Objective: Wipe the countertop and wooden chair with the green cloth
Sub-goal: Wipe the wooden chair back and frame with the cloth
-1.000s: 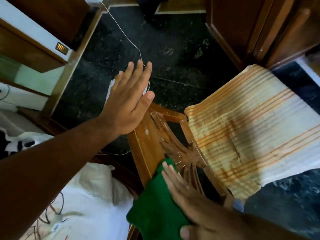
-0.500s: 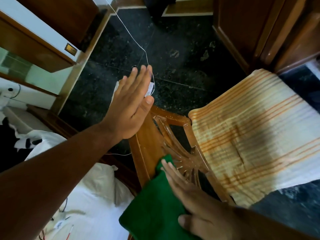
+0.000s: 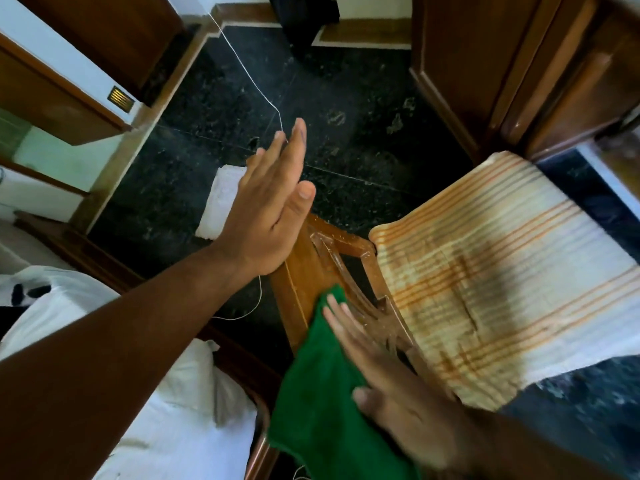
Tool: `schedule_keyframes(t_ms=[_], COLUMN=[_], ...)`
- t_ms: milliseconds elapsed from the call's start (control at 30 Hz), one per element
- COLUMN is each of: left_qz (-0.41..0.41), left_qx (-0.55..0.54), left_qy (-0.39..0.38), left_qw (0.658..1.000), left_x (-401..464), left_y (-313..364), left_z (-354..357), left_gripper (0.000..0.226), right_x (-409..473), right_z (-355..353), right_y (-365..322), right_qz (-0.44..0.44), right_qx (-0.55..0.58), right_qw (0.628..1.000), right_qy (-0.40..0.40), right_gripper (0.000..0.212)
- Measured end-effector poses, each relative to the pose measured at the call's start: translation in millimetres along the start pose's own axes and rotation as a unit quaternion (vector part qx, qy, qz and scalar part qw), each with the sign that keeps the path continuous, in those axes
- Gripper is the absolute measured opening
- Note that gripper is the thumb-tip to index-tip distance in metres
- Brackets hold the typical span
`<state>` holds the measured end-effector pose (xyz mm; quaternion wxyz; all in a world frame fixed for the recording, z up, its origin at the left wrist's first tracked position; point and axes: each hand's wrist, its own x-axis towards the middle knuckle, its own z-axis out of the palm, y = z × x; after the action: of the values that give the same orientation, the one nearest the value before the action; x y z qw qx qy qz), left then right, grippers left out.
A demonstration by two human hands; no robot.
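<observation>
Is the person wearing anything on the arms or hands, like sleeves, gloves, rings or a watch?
No. Both forearms are bare as far as the picture shows, with no sleeves. The left hand and the right hand have no gloves, and no rings or watch are visible. The fingernails are short.

- Green cloth (image 3: 322,400): lower part cut off by bottom edge; right side hidden under right hand (image 3: 398,393).
- Right hand motion-blurred; wrist runs out of frame at bottom.
- Wooden chair (image 3: 304,271): backrest partly covered by cloth + hand; legs not visible.
- Striped seat cushion (image 3: 502,271): right edge cut off by frame.
- Left hand (image 3: 266,216) hides part of thin white cord (image 3: 249,74).
</observation>
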<state>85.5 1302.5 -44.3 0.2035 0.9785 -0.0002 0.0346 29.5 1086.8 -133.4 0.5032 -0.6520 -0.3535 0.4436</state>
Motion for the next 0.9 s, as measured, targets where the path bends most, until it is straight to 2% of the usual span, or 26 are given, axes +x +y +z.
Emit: schedule_keyframes(t_ms=[33, 67, 133, 233, 267, 333, 367, 433, 500, 567, 633, 700, 767, 833, 900], left_qz=[0.001, 0.003, 0.004, 0.011, 0.007, -0.030, -0.044, -0.069, -0.078, -0.059, 0.008, 0.125, 0.235, 0.333, 0.375], left_qx=[-0.008, -0.020, -0.038, -0.104, -0.165, -0.325, -0.374, -0.397, -0.365, -0.324, -0.257, -0.150, -0.062, 0.002, 0.081], left_qy=[0.005, 0.012, 0.025, 0.021, 0.007, -0.013, 0.002, 0.082, 0.151, 0.156, 0.129, 0.081, 0.034, -0.067, -0.099], left_qw=[1.000, 1.000, 0.999, 0.994, 0.986, 0.945, 0.926, 0.912, 0.916, 0.931, 0.958, 0.977, 0.969, 0.941, 0.918], left_x=[0.5, 0.6, 0.4, -0.9, -0.9, -3.1, -7.5, -22.6, -43.4, -64.9, -79.8, -87.1, -91.8, -67.4, -64.2], left_y=[-2.1, -3.5, -3.7, -7.2, -7.5, -10.1, -13.4, -24.2, -37.5, -43.7, -45.4, -41.4, -32.9, -8.1, -3.9], left_z=[0.4, 1.1, 2.6, -1.8, -6.5, -20.1, -28.0, -38.1, -40.4, -40.9, -38.6, -36.8, -42.8, -21.5, -24.5], left_gripper=[0.083, 0.082, 0.083, 0.091, 0.097, 0.107, 0.106, 0.083, 0.061, 0.053, 0.049, 0.047, 0.048, 0.053, 0.062], right_x=[-17.1, -30.7, -44.4, -25.1, -14.4, 9.4, 22.2, 45.1, 45.3, 21.9, -12.1, -35.0, -30.4, -35.4, -28.5], right_z=[0.5, 1.0, -2.0, 6.0, 10.5, 21.4, 25.0, 27.9, 29.8, 36.4, 47.8, 57.0, 57.9, 48.5, 55.1], right_y=[-8.4, -18.5, -42.0, -79.4, -91.4, -110.4, -117.7, -129.7, -134.2, -131.1, -122.5, -111.1, -111.9, -95.9, -103.9], right_qz=[-0.017, -0.024, -0.017, 0.039, 0.056, 0.099, 0.125, 0.158, 0.164, 0.155, 0.200, 0.266, 0.277, 0.291, 0.271], right_qx=[0.007, 0.016, -0.007, -0.158, -0.210, -0.278, -0.295, -0.321, -0.355, -0.378, -0.375, -0.357, -0.354, -0.316, -0.316], right_qw=[1.000, 0.999, 0.999, 0.984, 0.971, 0.941, 0.927, 0.902, 0.880, 0.858, 0.843, 0.838, 0.844, 0.853, 0.864], right_qy=[0.015, 0.026, 0.030, 0.073, 0.103, 0.164, 0.195, 0.240, 0.269, 0.311, 0.331, 0.316, 0.295, 0.296, 0.284], right_gripper=[0.070, 0.074, 0.073, 0.079, 0.081, 0.083, 0.083, 0.082, 0.083, 0.088, 0.098, 0.114, 0.125, 0.131, 0.141])
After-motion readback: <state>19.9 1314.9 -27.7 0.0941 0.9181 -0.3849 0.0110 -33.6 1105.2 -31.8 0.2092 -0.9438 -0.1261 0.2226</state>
